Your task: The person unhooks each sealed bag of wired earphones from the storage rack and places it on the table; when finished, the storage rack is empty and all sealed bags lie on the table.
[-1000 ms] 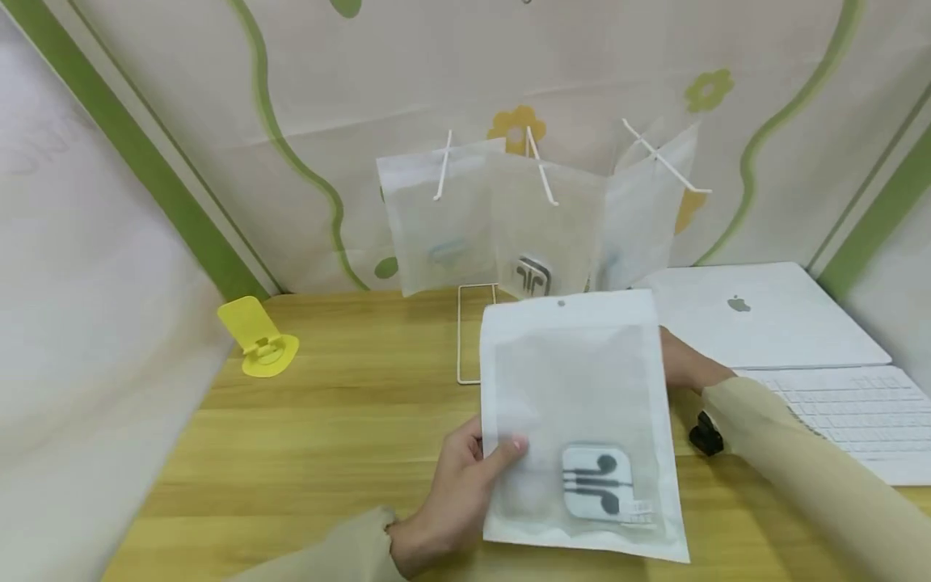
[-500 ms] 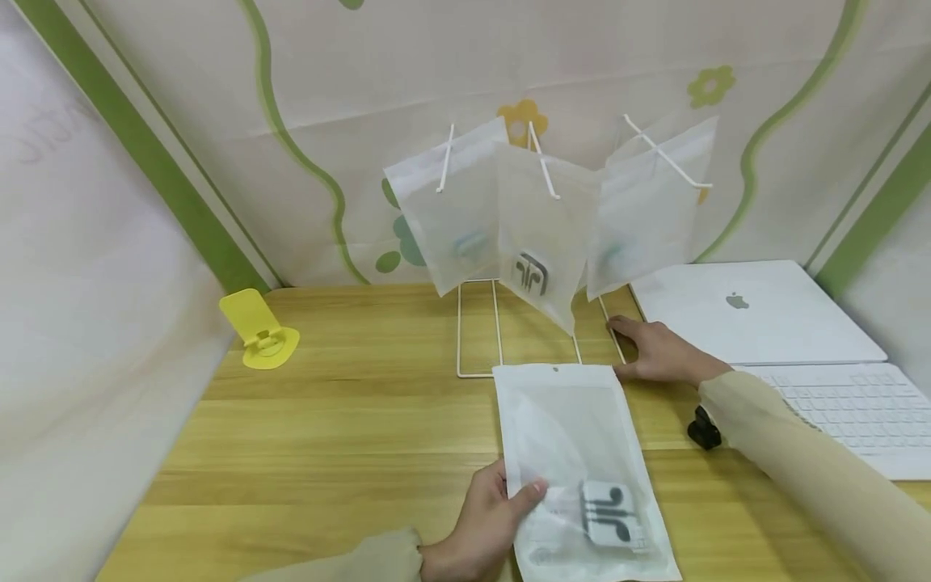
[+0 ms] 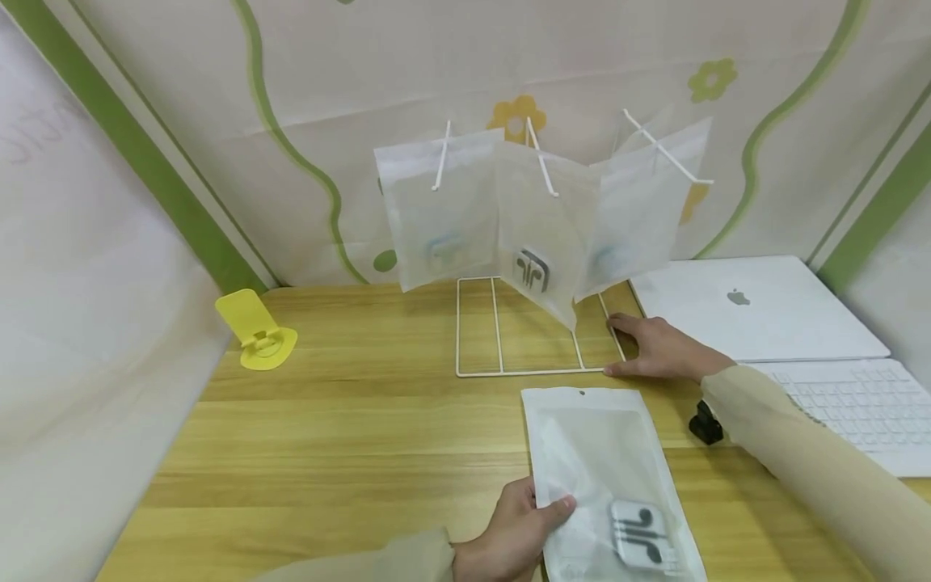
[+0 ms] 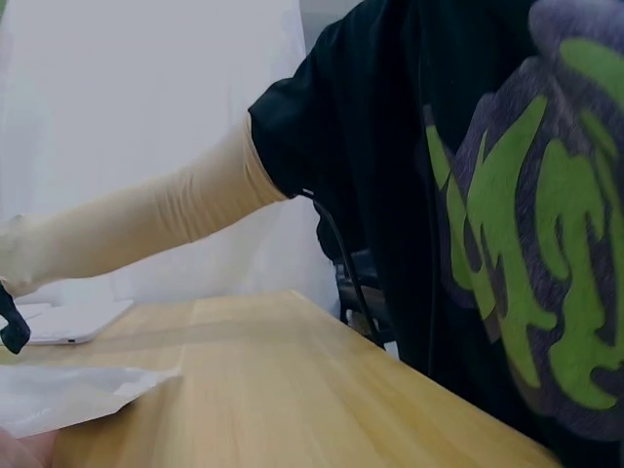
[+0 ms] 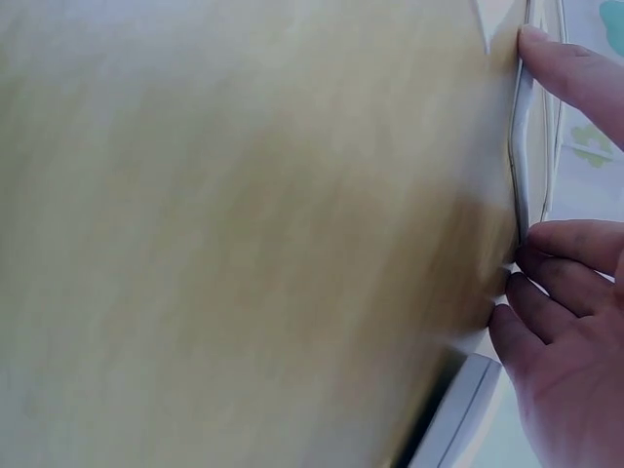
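Note:
My left hand [image 3: 512, 529] pinches the left edge of a white zip pouch [image 3: 582, 453], thumb on top. A boxed pair of wired earphones [image 3: 643, 533] shows through its clear front, and a small hang hole sits in its top flap. The pouch [image 4: 73, 395] lies low over the table in the left wrist view. My right hand [image 3: 658, 347] holds the right end of a white wire display rack [image 3: 538, 373] by its base, thumb at the front corner. Its thumb and fingertips [image 5: 531, 39] meet the wire in the right wrist view. Three hooks carry similar pouches [image 3: 549, 218].
A white laptop [image 3: 771, 311] lies behind a white keyboard [image 3: 851, 404] at the right, close to my right forearm. At the left stands a yellow phone stand [image 3: 258, 331]. A patterned curtain [image 3: 327, 81] hangs behind the wooden table [image 3: 313, 453].
My left hand has lowered the pouch toward me and slightly right, uncovering the rack's base and my right hand. The hanging pouches have swung. My right hand stays at the rack.

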`<state>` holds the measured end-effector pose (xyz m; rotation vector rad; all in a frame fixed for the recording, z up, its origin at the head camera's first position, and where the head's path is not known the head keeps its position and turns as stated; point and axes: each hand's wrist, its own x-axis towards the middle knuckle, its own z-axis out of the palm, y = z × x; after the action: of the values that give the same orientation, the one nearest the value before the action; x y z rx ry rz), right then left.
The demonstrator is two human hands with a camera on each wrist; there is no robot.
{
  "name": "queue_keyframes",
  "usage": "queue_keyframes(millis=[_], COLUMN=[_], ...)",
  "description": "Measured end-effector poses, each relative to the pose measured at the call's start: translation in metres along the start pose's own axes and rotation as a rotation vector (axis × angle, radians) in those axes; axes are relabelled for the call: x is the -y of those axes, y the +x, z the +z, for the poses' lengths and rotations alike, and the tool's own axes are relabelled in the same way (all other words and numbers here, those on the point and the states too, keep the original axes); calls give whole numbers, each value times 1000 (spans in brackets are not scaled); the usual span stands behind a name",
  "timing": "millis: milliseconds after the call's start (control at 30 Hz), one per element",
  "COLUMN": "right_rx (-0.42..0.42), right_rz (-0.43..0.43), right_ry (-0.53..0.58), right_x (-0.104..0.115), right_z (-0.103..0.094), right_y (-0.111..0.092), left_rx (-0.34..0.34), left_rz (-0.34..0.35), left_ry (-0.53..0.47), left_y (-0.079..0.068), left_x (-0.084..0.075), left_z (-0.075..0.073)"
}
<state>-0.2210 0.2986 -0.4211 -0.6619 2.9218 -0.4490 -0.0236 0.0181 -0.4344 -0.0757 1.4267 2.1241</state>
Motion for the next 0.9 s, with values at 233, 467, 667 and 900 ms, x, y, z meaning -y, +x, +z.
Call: queue_keyframes(millis=[233,467,667,900], right_rx=[23,39,43,40], right_rz=[9,5,7,0], right_ry=[8,-11,-17,-12], right_x=[5,6,5,7], right_z=[-2,-6,-6,-5], right_y=[1,-3,-4,-4], left_rx=[-83,-92,-12,-35], left_rz=[11,-3,66,89], left_ry=[131,314,274,400], left_y=[6,1,-13,-23], left_x=[2,-9,-19,-26], left_z=[5,8,8,-2])
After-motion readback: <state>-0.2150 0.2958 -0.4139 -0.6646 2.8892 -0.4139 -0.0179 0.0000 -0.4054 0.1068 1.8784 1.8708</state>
